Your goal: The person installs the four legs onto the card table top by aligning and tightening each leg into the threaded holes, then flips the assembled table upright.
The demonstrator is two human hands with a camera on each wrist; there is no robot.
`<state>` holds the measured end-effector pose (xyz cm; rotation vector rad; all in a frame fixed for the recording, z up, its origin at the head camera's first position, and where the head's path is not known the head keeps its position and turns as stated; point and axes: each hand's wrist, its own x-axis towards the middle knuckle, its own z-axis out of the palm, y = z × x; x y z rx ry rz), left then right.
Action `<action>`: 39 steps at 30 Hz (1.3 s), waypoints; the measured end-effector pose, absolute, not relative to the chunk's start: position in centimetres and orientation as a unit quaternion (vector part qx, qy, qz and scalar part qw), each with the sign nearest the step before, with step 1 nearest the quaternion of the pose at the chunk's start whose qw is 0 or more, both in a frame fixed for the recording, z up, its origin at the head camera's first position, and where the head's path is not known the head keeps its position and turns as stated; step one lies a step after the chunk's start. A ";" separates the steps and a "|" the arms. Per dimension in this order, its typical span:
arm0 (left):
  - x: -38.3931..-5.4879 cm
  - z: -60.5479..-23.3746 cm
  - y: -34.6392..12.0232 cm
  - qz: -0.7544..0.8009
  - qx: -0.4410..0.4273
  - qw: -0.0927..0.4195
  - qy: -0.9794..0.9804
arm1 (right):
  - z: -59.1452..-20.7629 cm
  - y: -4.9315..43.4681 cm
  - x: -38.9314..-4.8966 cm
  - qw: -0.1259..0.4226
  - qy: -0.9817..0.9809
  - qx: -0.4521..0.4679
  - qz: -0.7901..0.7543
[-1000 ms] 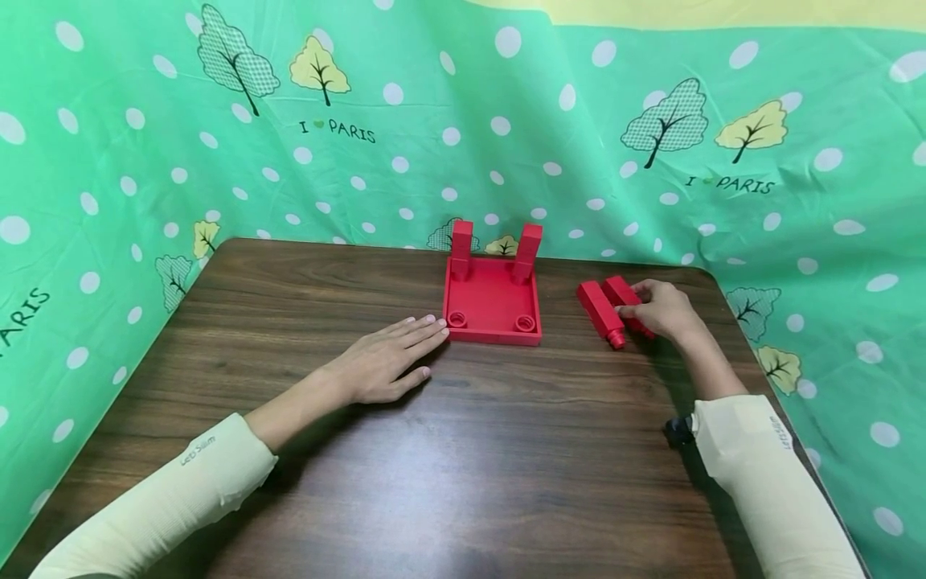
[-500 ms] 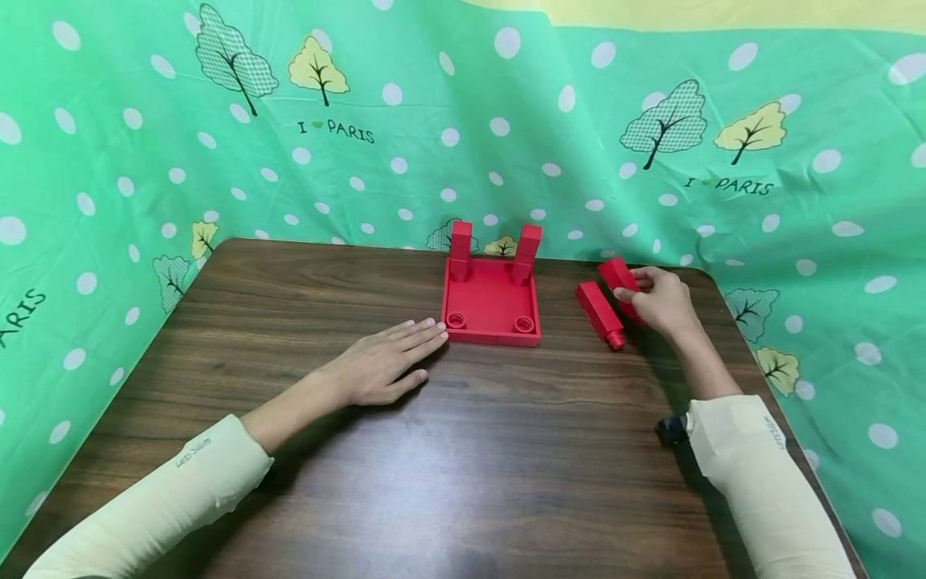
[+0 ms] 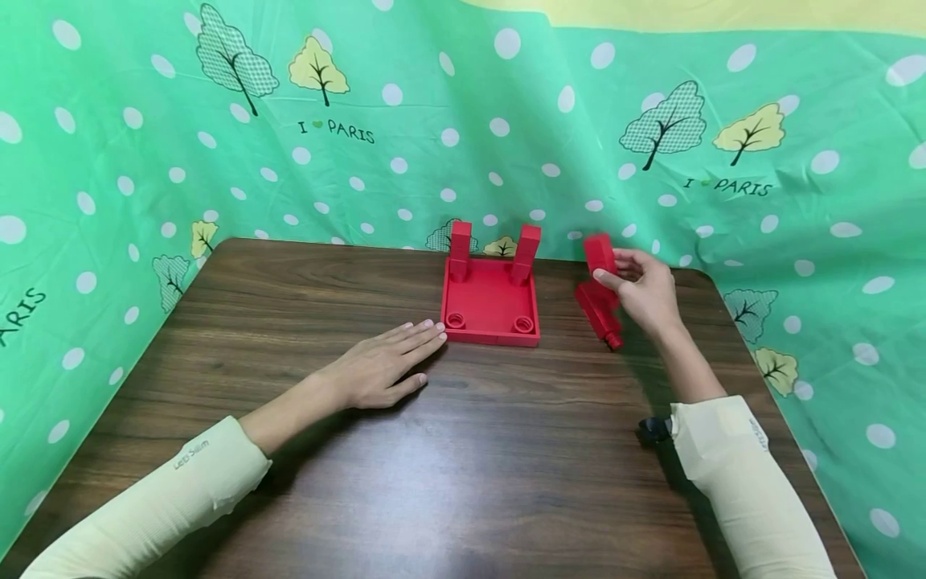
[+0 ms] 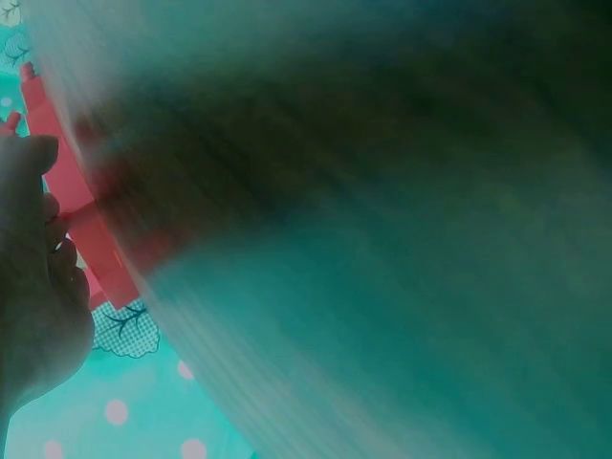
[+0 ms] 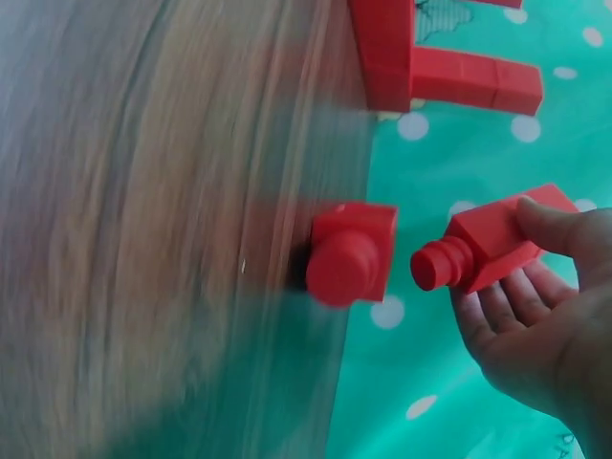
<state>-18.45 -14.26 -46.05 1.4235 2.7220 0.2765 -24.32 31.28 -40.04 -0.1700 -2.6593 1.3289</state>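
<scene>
A square red tabletop [image 3: 492, 301] with a raised rim lies upside down near the back of the table. Two red legs rise from its back corners; round threaded sockets [image 3: 523, 324] show at its front corners. My left hand [image 3: 379, 366] lies flat, fingers straight, fingertips at the tabletop's front left corner. Between thumb and fingers, my right hand [image 3: 647, 289] holds a loose red table leg [image 5: 497, 239] raised off the table, its threaded end bare in the right wrist view. Below it, another red leg [image 3: 599, 318] lies on the wood, partly covered in the head view.
The dark wooden table [image 3: 463, 482] ends at the back against a green dotted curtain [image 3: 405, 96], which also hangs along both sides. A pale sleeve covers each forearm, and a small black device [image 3: 654, 430] sits at the right wrist.
My right hand has lifted one loose leg from beside the other and moved it up and leftward, tilting it more upright. The left hand and the tabletop stay put.
</scene>
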 end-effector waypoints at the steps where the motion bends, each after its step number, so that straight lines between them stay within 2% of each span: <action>1: -18.4 -46.1 -14.3 0.089 0.461 0.029 0.883 | -40.0 31.0 -24.3 0.082 -0.886 -0.058 0.452; 12: -18.5 -46.0 -14.3 0.092 0.456 0.038 0.884 | -40.0 28.5 -23.8 0.081 -0.865 -0.058 0.492; 23: -18.5 -46.0 -14.1 0.095 0.456 0.038 0.884 | -40.6 26.7 -23.6 0.084 -0.843 -0.017 0.531; 39: -18.4 -45.7 -14.0 0.092 0.458 0.026 0.884 | -40.5 23.7 -23.5 0.060 -0.817 0.023 0.573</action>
